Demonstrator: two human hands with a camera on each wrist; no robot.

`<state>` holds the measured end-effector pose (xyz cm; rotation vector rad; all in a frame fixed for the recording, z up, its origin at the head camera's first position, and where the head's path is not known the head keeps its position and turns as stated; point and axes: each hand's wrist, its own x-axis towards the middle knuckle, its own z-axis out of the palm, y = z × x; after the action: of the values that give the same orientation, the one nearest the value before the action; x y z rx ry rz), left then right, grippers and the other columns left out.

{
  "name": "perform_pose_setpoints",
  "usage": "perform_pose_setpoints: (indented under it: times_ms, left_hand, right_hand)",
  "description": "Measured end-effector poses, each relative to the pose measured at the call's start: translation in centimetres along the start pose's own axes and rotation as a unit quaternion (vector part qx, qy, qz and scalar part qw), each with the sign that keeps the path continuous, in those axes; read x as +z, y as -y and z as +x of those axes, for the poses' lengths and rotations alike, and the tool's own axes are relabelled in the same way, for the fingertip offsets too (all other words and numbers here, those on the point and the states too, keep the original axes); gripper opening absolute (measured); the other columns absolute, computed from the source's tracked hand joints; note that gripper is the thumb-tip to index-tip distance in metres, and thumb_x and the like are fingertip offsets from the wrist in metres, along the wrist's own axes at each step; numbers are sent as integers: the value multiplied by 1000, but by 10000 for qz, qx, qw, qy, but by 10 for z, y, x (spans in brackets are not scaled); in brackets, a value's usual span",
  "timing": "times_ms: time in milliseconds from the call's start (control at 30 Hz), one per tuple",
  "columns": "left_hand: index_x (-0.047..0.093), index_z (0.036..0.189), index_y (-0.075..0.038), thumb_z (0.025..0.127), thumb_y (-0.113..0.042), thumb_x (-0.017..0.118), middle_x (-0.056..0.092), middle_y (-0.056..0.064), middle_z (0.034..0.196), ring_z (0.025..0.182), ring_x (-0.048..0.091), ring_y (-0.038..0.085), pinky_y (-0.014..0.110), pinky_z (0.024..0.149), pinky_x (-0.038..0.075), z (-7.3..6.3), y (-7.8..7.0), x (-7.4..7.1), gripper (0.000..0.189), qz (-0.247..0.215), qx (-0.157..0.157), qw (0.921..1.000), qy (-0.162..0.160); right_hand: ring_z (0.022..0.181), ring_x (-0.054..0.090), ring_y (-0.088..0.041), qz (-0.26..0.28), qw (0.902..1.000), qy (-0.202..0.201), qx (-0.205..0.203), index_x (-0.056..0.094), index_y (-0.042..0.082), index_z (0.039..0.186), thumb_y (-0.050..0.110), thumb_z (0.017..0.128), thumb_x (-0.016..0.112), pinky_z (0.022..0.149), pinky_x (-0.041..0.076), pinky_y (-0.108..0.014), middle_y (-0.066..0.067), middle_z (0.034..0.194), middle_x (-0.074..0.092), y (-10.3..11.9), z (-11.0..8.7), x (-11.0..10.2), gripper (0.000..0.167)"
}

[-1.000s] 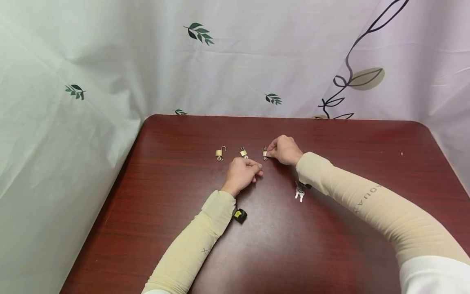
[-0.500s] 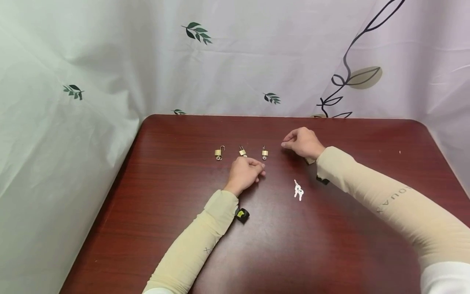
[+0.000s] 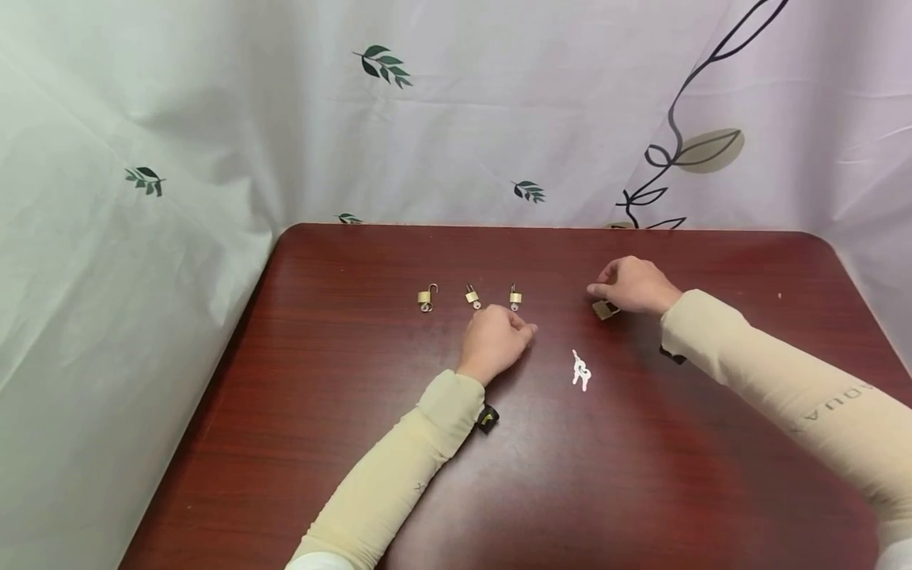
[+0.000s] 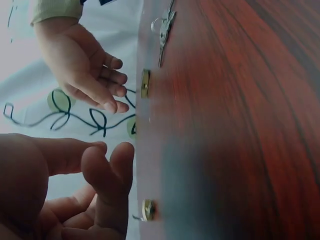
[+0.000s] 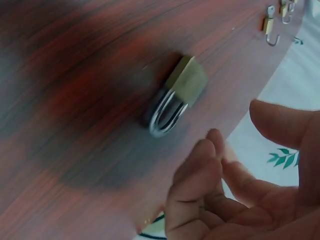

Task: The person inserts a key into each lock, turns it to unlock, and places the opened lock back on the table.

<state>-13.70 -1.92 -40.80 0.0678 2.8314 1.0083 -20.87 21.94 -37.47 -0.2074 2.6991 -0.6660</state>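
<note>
My right hand [image 3: 637, 285] hovers just over a brass padlock [image 5: 187, 82] lying on the table. In the right wrist view its thumb and fingers stand apart with nothing between them, and both legs of that padlock's shackle run into the body. My left hand [image 3: 495, 340] is low over the table in front of the row of small padlocks, fingers loosely bent and holding nothing. The row has a left padlock [image 3: 424, 298], a middle padlock [image 3: 473, 297] and a right padlock [image 3: 515, 297], each with a key in it. The right one's shackle is raised, its hooked end free.
A bunch of silver keys [image 3: 580, 370] lies on the dark red table [image 3: 570, 491] between the two hands. Behind the far edge hangs a pale curtain [image 3: 456, 119] with leaf prints.
My right hand has let go of the right padlock in the row and moved right, to over the separate padlock. My left hand has shifted slightly right.
</note>
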Motion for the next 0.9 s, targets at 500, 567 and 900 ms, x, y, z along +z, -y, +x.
perform_pose_setpoints:
  times_ms: [500, 567, 900]
  left_hand:
    - [64, 63, -22, 81, -64, 74, 67, -1, 69, 64, 66, 18, 34, 51, 48, -11, -46, 37, 47, 2322, 657, 9704, 113]
    - [68, 66, -23, 80, -64, 74, 68, -2, 70, 63, 66, 16, 33, 50, 48, -11, -50, 43, 44, 2522, 742, 9648, 40]
    - [72, 72, -25, 77, -54, 82, 71, -5, 74, 65, 67, 16, 32, 50, 49, -8, -59, 53, 31, 2871, 792, 9546, 92]
  right_hand:
    - [70, 59, -32, -1123, 9932, 9, 304, 69, 9, 77, 47, 93, 64, 58, 47, -48, -11, 72, 60, -8, -14, 10, 42]
    - [70, 60, -35, -1174, 9926, -63, 296, 66, 8, 76, 46, 93, 65, 58, 48, -50, -13, 73, 61, -7, -14, 13, 42]
    - [70, 61, -35, -1175, 9925, -184, 273, 62, 2, 83, 38, 93, 68, 59, 48, -50, -14, 72, 62, -2, -10, 20, 37]
